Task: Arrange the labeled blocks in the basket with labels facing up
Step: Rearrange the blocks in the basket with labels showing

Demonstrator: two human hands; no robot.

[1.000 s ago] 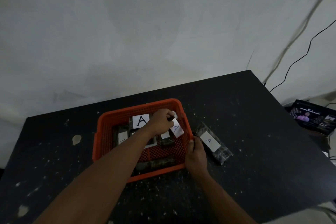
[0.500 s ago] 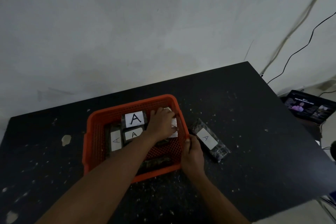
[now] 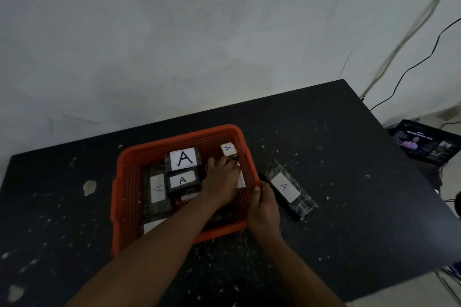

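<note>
An orange mesh basket (image 3: 129, 182) sits on the black table. Inside it, three dark blocks lie with white "A" labels up: a large-lettered one (image 3: 183, 158), a smaller one (image 3: 182, 179) in front of it, and one turned sideways (image 3: 157, 188) on the left. A small block with a blue "A" (image 3: 228, 149) stands in the back right corner. My left hand (image 3: 220, 182) is down in the basket, fingers curled over another block whose white label (image 3: 241, 179) peeks out at its right. My right hand (image 3: 262, 204) grips the basket's right rim. One labeled block (image 3: 284, 187) lies outside, right of the basket.
The black table (image 3: 324, 232) is speckled with pale flecks and has a light blotch (image 3: 89, 187) at the left. A lit laptop (image 3: 426, 142) sits past the table's right edge, with cables on the wall behind. A white wall stands close behind the table.
My left hand has lowered the block it held from above the rim down into the basket's right side. The small blue "A" block is now uncovered. My right hand stays on the rim.
</note>
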